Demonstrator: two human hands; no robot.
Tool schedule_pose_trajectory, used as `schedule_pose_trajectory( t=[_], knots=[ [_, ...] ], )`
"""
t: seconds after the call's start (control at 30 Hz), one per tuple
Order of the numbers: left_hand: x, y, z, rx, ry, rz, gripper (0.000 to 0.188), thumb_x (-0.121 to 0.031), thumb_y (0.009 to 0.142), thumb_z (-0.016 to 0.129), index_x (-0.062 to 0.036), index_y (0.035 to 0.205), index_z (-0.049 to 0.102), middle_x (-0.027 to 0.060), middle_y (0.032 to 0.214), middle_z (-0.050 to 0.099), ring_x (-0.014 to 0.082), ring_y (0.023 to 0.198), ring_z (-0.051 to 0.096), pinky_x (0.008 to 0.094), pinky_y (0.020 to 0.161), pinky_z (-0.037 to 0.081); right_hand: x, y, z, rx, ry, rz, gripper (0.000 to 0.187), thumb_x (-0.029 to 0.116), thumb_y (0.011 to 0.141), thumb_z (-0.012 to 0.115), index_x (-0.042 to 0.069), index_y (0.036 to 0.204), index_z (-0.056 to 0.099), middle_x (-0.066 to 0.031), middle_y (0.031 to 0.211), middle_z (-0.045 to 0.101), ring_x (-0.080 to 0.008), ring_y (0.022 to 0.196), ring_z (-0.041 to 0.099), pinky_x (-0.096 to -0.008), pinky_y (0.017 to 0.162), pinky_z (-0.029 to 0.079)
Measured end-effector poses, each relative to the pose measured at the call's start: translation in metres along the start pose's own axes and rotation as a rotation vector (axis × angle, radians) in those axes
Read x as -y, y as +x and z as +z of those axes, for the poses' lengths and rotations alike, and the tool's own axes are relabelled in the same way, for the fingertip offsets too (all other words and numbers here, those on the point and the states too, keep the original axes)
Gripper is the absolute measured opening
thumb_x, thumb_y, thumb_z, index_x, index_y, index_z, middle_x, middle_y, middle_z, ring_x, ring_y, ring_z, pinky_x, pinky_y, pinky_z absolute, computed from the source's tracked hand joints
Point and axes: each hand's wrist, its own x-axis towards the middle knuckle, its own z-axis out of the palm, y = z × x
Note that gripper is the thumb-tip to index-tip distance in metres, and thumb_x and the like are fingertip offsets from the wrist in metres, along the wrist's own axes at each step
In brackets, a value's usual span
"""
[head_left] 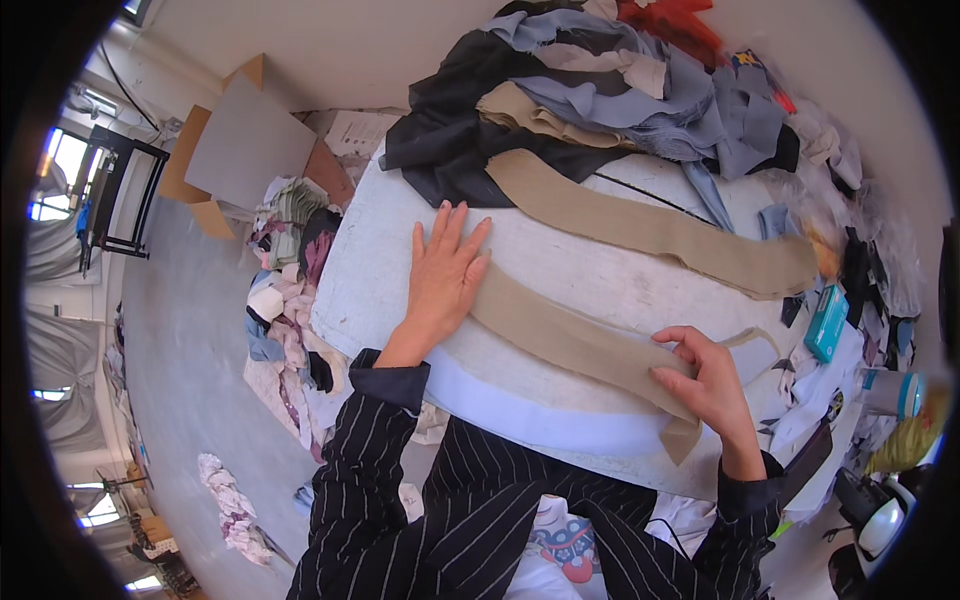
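Note:
A long beige fabric strip [570, 340] lies across the table in front of me, its right end folded down past the table's front edge. My left hand [443, 278] rests flat at the strip's left end, fingers spread. On the right part of the strip sits my right hand [705, 385], thumb and fingers curved but apart, touching the cloth. Beneath and nearer to me runs a white strip [560, 425] along the front edge. Farther back, a second stack of beige strips [650, 225] lies roughly parallel.
Dark and blue-grey cloth pieces [620, 105] are heaped at the table's [375, 240] back. A teal box [826, 323] and a clear jar [888, 392] stand to the right among scraps. Fabric scraps [285, 300] and an open cardboard box [245, 145] lie left.

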Motion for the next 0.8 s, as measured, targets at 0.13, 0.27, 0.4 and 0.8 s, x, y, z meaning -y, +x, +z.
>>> schedule_pose_trajectory(
  t=[0.13, 0.27, 0.4, 0.8],
  knots=[
    [-0.001, 0.002, -0.001, 0.018, -0.013, -0.007, 0.045, -0.033, 0.103, 0.041, -0.0152, 0.144, 0.050, 0.0141, 0.157, 0.031, 0.0336, 0.148, 0.022, 0.0556, 0.118, 0.010, -0.002, 0.002, 0.003, -0.050, -0.126, 0.011, 0.039, 0.013, 0.076, 0.073, 0.008, 0.113, 0.063, -0.0122, 0.072, 0.059, -0.0252, 0.064, 0.058, -0.0333, 0.063, 0.047],
    [-0.033, 0.003, -0.012, -0.028, 0.101, 0.014, 0.046, -0.028, 0.099, 0.050, -0.0158, 0.144, 0.049, 0.0148, 0.158, 0.028, 0.0347, 0.148, 0.021, 0.0579, 0.118, 0.010, -0.004, 0.005, 0.010, -0.075, -0.169, -0.037, 0.041, 0.014, 0.076, 0.074, 0.009, 0.115, 0.062, -0.0154, 0.076, 0.062, -0.0330, 0.070, 0.062, -0.0377, 0.066, 0.049],
    [-0.087, 0.009, -0.004, 0.136, -0.060, 0.250, 0.050, -0.029, 0.097, 0.054, -0.0159, 0.145, 0.047, 0.0155, 0.158, 0.027, 0.0351, 0.148, 0.021, 0.0600, 0.117, 0.009, -0.010, 0.005, 0.014, -0.105, -0.142, -0.063, 0.043, 0.010, 0.075, 0.073, 0.008, 0.116, 0.061, -0.0097, 0.070, 0.058, -0.0244, 0.064, 0.055, -0.0330, 0.063, 0.046],
    [-0.094, 0.009, 0.006, 0.308, 0.000, 0.326, 0.060, -0.048, 0.097, 0.046, -0.0146, 0.147, 0.044, 0.0149, 0.160, 0.024, 0.0311, 0.149, 0.019, 0.0577, 0.119, 0.004, -0.020, -0.014, -0.027, -0.188, -0.286, -0.030, 0.048, 0.011, 0.074, 0.073, 0.011, 0.120, 0.061, -0.0089, 0.075, 0.060, -0.0271, 0.068, 0.060, -0.0355, 0.064, 0.048]
  ],
)
